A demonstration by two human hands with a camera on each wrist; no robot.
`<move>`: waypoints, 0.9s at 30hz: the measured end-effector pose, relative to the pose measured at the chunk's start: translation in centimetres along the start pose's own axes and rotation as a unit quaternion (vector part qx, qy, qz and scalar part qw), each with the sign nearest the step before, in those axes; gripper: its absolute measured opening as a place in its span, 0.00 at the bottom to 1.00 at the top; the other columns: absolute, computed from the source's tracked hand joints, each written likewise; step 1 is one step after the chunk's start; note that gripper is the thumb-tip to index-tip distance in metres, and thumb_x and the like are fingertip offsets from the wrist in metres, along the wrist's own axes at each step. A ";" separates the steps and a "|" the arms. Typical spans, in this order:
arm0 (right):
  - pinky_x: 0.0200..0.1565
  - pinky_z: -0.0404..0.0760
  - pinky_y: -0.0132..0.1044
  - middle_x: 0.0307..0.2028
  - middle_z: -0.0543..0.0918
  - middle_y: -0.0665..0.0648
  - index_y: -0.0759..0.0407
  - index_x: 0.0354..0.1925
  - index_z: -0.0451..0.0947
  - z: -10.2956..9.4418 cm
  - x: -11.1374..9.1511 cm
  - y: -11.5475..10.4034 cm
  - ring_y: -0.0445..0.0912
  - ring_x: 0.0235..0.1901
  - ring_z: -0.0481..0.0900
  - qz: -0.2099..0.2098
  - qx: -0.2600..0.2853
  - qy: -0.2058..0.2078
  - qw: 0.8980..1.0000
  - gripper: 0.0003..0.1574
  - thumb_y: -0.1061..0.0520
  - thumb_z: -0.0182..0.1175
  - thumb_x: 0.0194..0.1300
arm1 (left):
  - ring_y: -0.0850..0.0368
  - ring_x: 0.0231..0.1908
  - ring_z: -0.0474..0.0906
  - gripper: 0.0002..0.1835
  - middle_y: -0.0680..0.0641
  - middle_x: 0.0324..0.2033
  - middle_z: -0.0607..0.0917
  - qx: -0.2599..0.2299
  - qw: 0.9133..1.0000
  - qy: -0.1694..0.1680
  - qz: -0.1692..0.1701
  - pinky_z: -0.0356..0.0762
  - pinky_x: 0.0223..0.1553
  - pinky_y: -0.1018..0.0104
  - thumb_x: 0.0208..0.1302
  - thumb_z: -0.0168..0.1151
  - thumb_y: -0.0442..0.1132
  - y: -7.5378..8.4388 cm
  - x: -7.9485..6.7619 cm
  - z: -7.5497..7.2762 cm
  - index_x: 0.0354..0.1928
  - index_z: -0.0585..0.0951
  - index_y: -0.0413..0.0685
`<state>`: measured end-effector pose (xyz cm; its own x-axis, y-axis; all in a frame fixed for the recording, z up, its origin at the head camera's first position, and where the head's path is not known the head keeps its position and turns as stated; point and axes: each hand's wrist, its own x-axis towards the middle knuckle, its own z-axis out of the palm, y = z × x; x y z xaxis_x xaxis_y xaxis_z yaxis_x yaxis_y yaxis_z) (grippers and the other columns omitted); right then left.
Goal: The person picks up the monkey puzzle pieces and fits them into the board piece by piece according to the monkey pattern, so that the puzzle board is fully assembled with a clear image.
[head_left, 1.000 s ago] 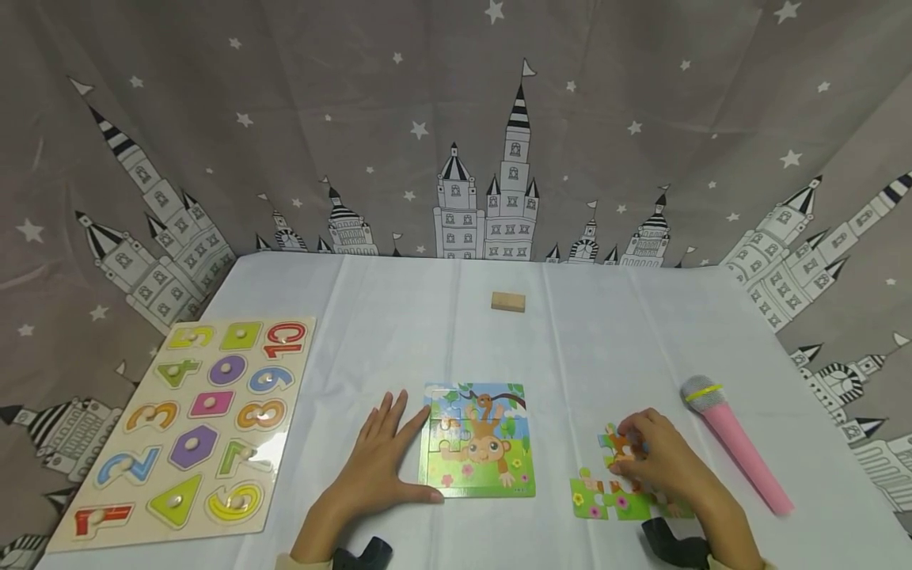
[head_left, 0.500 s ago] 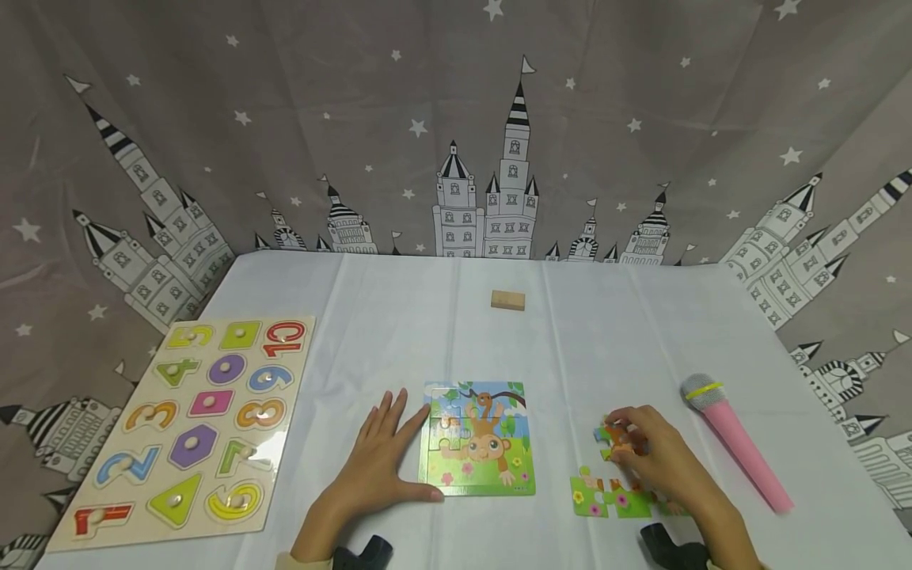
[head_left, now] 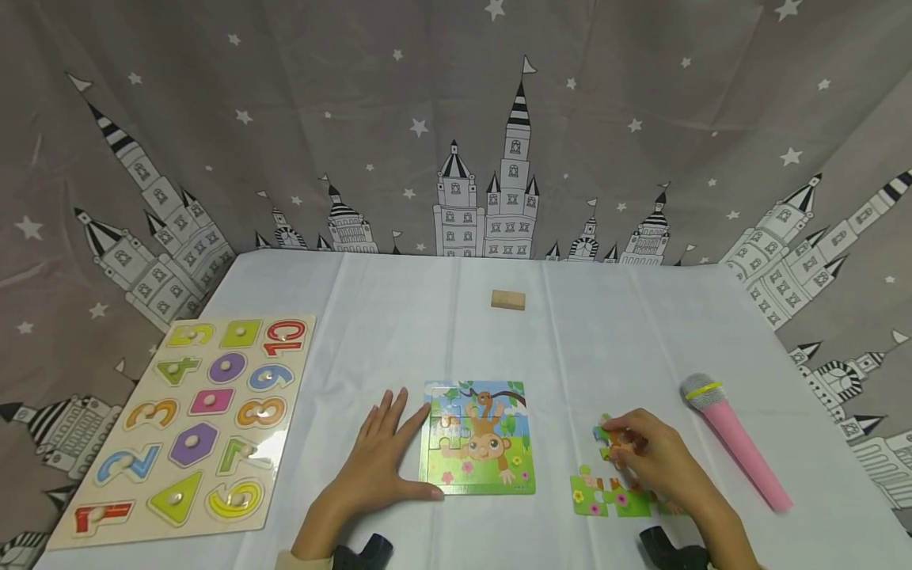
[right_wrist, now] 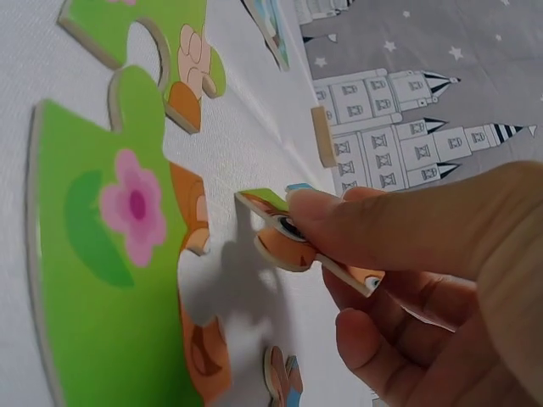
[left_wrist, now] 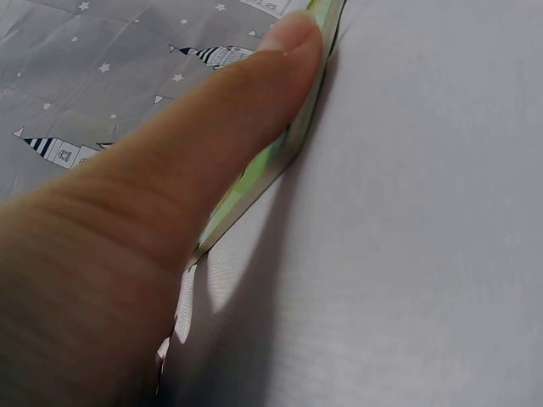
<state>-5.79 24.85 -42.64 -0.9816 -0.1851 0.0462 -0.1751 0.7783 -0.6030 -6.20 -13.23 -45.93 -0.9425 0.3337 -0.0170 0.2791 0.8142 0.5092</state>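
My left hand (head_left: 381, 463) lies spread beside the small monkey jigsaw board (head_left: 492, 490), thumb at its lower left corner and index finger at its left edge. In the left wrist view that thumb (left_wrist: 254, 93) rests along the board's edge (left_wrist: 246, 191). Further right, my right hand (head_left: 663, 459) pinches a jigsaw piece (right_wrist: 284, 242) between thumb and fingers; it shows orange fur and an eye, tilted above the cloth. Below it lie several loose pieces, among them a green one with a pink flower (right_wrist: 93, 254). Fingers partly cover the held piece.
A wooden number-and-shape peg board (head_left: 238, 435) lies at the left. To the right rests a pink toy microphone (head_left: 744, 455). One small wooden block (head_left: 508, 300) is near the back of the white-covered table (head_left: 399, 317), before a grey castle-print curtain (head_left: 321, 119).
My right hand has shifted slightly to the left with the jigsaw piece, which now sits a little farther from the loose pieces. The left hand has stayed in place.
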 end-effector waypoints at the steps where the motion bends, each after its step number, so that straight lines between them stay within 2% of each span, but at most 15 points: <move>1: 0.29 0.73 0.26 0.34 0.77 0.47 0.53 0.41 0.79 0.0 0.0 0.0 0.31 0.28 0.68 -0.002 0.002 0.002 1.000 0.19 0.62 0.68 0.47 | 0.41 0.71 0.35 0.62 0.40 0.71 0.46 0.000 1.000 -0.001 -0.001 0.37 0.68 0.44 0.25 0.66 0.73 0.0 0.0 0.0 0.68 0.57 0.58; 10: 0.27 0.72 0.25 0.29 0.76 0.45 0.55 0.40 0.81 0.7 0.2 -0.6 0.31 0.25 0.67 -0.029 0.026 0.029 0.999 0.20 0.61 0.70 0.44 | 0.41 0.71 0.35 0.62 0.40 0.70 0.47 0.000 1.000 0.004 0.003 0.37 0.68 0.45 0.25 0.66 0.74 0.0 0.0 0.0 0.68 0.58 0.58; 15: 0.29 0.75 0.26 0.30 0.78 0.45 0.54 0.39 0.81 1.6 0.7 -1.1 0.31 0.27 0.70 -0.046 0.041 0.045 0.997 0.19 0.61 0.70 0.44 | 0.41 0.70 0.36 0.62 0.39 0.70 0.48 -0.001 1.000 0.010 0.006 0.38 0.68 0.45 0.25 0.66 0.73 0.0 0.0 0.1 0.68 0.58 0.58; 19: 0.31 0.77 0.26 0.32 0.79 0.44 0.53 0.39 0.81 2.6 1.3 -1.7 0.31 0.28 0.72 -0.049 0.069 0.045 0.995 0.18 0.60 0.69 0.46 | 0.41 0.70 0.36 0.62 0.40 0.70 0.47 0.002 1.000 0.009 0.005 0.38 0.68 0.45 0.25 0.66 0.74 0.0 0.0 0.1 0.68 0.58 0.58; 27: 0.34 0.79 0.28 0.35 0.81 0.46 0.50 0.39 0.81 5.1 2.4 -3.6 0.32 0.29 0.76 -0.085 0.136 0.030 0.987 0.17 0.59 0.69 0.47 | 0.41 0.70 0.37 0.62 0.39 0.70 0.48 0.004 1.000 0.014 0.009 0.38 0.68 0.45 0.25 0.66 0.74 0.0 0.0 0.2 0.68 0.58 0.58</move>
<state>-7.17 18.55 -44.48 -0.9442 -0.2564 0.2068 -0.3182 0.5479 -0.7736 -6.18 -13.18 -46.08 -0.9421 0.3351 0.0152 0.2971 0.8125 0.5016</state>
